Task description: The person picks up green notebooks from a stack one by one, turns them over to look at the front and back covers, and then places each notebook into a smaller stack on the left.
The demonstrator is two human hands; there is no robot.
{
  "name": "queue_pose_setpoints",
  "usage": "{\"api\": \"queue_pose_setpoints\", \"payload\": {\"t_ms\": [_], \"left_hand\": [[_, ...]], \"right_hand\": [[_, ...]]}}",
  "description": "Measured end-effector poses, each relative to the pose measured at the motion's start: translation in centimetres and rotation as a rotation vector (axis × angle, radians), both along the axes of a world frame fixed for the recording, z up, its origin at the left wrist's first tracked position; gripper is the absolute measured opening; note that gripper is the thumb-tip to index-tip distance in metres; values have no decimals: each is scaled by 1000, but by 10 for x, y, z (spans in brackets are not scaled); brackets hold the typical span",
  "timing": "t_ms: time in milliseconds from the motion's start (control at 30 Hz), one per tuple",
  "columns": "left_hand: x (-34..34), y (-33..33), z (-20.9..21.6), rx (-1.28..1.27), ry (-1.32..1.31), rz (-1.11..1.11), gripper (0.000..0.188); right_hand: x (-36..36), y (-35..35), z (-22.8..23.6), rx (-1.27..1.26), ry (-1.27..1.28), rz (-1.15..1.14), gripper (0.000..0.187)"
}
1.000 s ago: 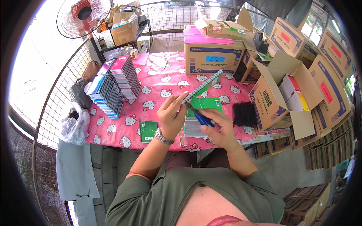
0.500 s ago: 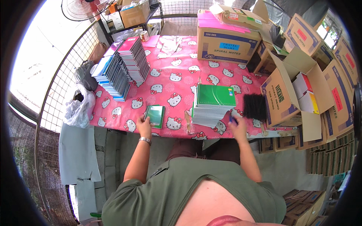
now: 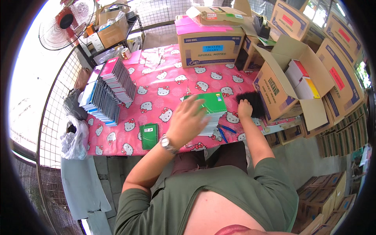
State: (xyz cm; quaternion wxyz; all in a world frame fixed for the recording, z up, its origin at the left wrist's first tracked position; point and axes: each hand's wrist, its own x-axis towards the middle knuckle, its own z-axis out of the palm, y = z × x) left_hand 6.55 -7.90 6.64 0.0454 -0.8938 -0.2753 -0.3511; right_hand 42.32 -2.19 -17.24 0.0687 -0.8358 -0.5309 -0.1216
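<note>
Green-covered notebooks rise in a squared pile, the notebook stack (image 3: 214,107), near the front edge of a bench (image 3: 174,92) spread with pink cloth printed with white cartoon cat faces. The person's left hand (image 3: 187,123), blurred, is over the left side of the notebook stack, fingers loosely spread and hiding part of the top cover; whether it touches the cover cannot be told. A metal-banded wristwatch (image 3: 167,144) circles that wrist.

To the right of the notebook stack, the right hand (image 3: 245,109) reaches to the near left edge of a bristly black heap of what look like binding coils (image 3: 256,102). Its fingers curl downward into the heap; whether they have gripped any cannot be told. Blue-handled pliers (image 3: 223,135) lie just right of the notebook stack, handles parted.

Left of the notebook stack, beyond the left forearm, small green notebooks (image 3: 149,139) lie overlapping. Well to its left stand two tall piles touching each other, one of blue notebooks (image 3: 100,103), one of pink notebooks (image 3: 118,80). Behind the notebook stack sits a closed cardboard carton (image 3: 207,58); to its right, past the heap, an open carton (image 3: 280,92) holds red and yellow items.
</note>
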Motion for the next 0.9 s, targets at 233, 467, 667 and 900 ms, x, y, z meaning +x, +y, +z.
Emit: {"api": "queue_pose_setpoints", "payload": {"t_ms": [233, 467, 667, 900], "left_hand": [[29, 16, 16, -301, 474, -40, 27], [21, 40, 55, -287, 249, -21, 24], [33, 43, 32, -114, 113, 26, 16], [29, 26, 27, -52, 32, 35, 20]], "right_hand": [[23, -4, 72, 125, 210, 70, 18], [-67, -43, 210, 527, 950, 859, 28], [-106, -63, 234, 564, 883, 898, 20], [-119, -85, 248, 627, 715, 939, 20]]}}
